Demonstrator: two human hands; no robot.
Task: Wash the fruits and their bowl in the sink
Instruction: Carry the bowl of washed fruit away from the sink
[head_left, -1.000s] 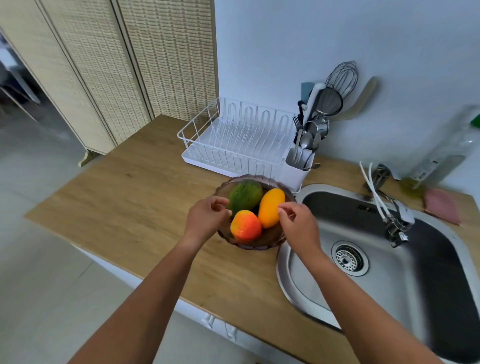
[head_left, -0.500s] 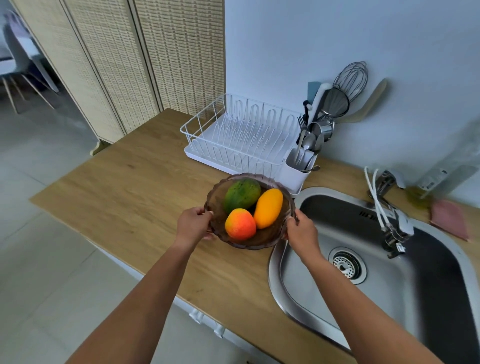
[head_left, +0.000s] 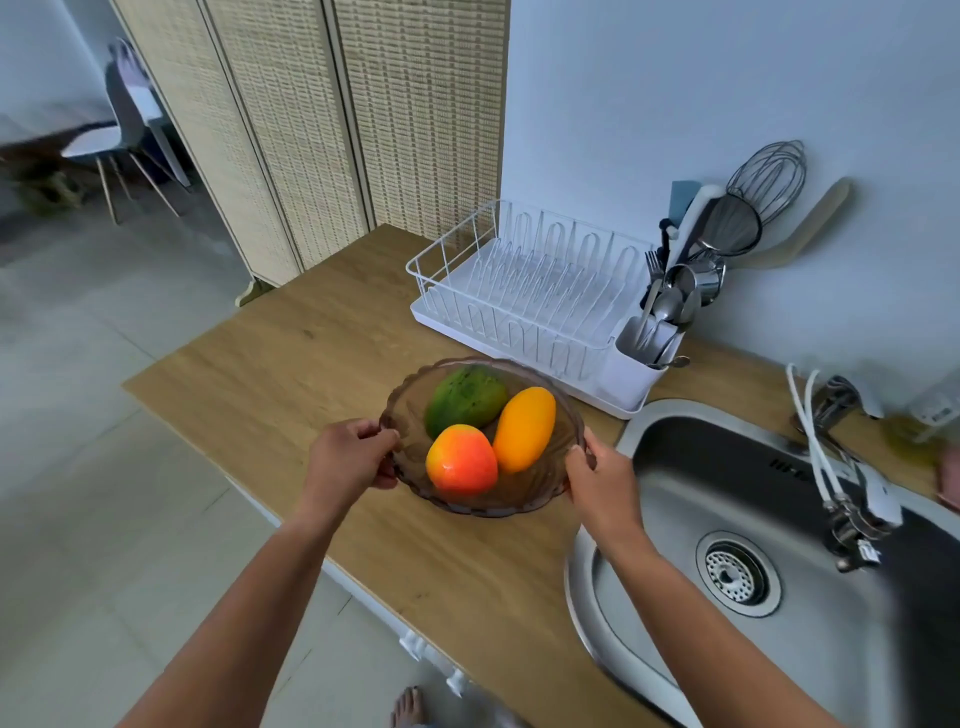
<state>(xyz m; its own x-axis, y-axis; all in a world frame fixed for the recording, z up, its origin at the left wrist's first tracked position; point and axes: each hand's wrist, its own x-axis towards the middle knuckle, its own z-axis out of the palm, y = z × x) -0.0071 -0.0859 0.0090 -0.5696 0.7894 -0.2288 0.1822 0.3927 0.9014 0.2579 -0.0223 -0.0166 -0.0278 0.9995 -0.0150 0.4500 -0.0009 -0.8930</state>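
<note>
A brown, see-through scalloped bowl (head_left: 540, 493) is over the wooden counter just left of the steel sink (head_left: 675, 499). It holds three fruits: a green one (head_left: 465, 395) at the back, a yellow-orange one (head_left: 523, 428) on the right, and a red-orange one (head_left: 461, 460) in front. My left hand (head_left: 350, 457) grips the bowl's left rim. On the opposite rim my right hand (head_left: 602, 480) is closed the same way. Whether the bowl rests on the counter or is lifted off it, I cannot tell.
A white dish rack (head_left: 524, 291) with a cutlery holder (head_left: 647, 358) stands right behind the bowl. The faucet (head_left: 844, 499) with white cords reaches over the sink, above the drain (head_left: 737, 571). A folding screen (head_left: 322, 130) stands at the back left. The counter's front edge (head_left: 363, 582) is close.
My hands have gone from over the fruits to the two sides of the rim and closed on it. The view has shifted so the bowl sits lower and more central.
</note>
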